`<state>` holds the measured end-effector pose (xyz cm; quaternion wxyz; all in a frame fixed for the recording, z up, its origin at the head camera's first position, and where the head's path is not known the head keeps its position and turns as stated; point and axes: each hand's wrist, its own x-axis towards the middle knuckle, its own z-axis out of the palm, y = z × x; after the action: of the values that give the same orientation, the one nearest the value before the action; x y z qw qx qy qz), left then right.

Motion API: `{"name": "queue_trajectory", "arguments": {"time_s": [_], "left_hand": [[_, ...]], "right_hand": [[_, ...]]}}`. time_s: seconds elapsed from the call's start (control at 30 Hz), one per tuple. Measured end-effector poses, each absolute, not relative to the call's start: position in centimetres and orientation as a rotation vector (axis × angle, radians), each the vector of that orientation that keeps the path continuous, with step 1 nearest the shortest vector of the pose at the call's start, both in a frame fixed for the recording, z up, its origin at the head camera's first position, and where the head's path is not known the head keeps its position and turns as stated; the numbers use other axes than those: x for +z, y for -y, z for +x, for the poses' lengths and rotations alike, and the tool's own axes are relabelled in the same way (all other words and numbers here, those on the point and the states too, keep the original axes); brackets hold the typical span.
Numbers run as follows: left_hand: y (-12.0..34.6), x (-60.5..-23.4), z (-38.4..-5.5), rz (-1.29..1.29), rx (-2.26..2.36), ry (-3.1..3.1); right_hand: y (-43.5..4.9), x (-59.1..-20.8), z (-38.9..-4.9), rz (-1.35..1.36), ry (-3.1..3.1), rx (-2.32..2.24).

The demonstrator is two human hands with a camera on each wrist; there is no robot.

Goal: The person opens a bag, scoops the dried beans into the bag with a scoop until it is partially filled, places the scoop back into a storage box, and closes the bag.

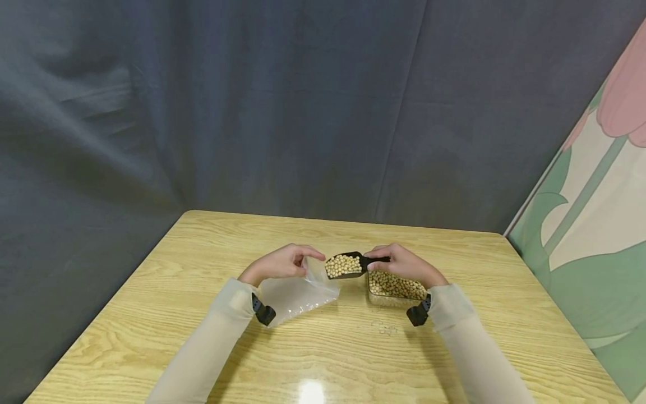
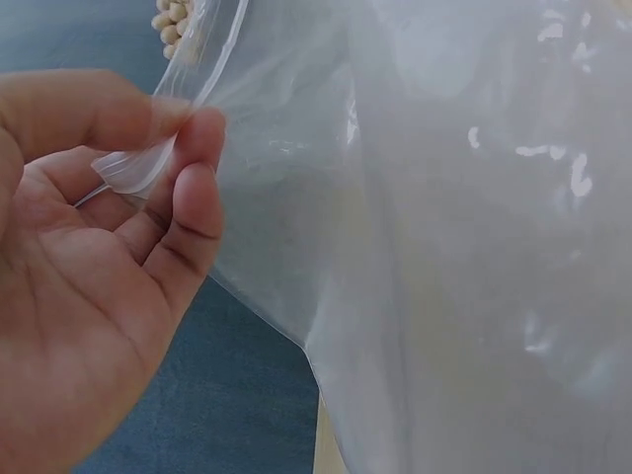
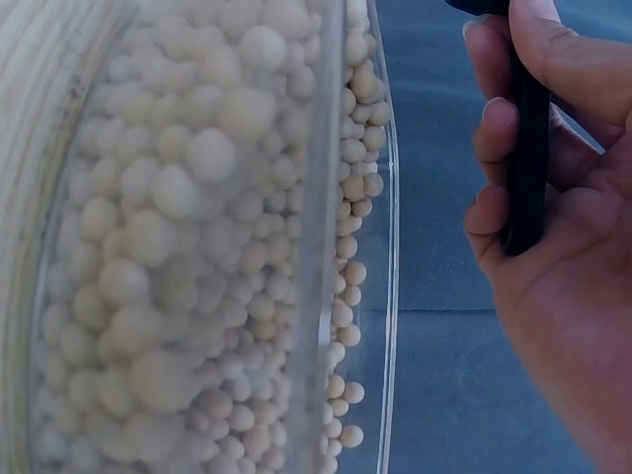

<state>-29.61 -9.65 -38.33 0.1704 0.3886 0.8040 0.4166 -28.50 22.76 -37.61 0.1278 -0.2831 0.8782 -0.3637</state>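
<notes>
A clear zip bag hangs from my left hand, its rim pinched between thumb and fingers in the left wrist view. My right hand grips a black scoop by its handle. Pale round beans, like soybeans, fill the scoop, whose front end is beside the bag's mouth. Under the right hand stands a clear box with many more such beans. The right wrist view shows the beans through the box wall. Whether the scoop's tip is inside the bag, I cannot tell.
The wooden table runs out to both sides and in front. A few small clear specks or marks lie before the box. Behind the table hangs a dark curtain; a flower-patterned panel stands at right.
</notes>
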Motion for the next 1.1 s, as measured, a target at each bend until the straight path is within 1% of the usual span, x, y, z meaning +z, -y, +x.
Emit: {"name": "queue_trajectory", "arguments": {"time_s": [0.43,0.8,1.1], "left_hand": [[9.7,-38.4,-29.7,1.11,1.21,-2.26],[9.5,-38.5,-29.7,1.108,1.196,-2.252],[9.5,-38.5,-29.7,1.088,1.212,-2.233]], "right_hand": [[-22.1,-37.4,-28.7,-0.838,-2.588,-0.984],[-21.8,-36.7,-28.6,-0.939,-2.615,-0.884],[-21.6,-36.4,-28.7,-0.943,-2.623,-0.85]]}}
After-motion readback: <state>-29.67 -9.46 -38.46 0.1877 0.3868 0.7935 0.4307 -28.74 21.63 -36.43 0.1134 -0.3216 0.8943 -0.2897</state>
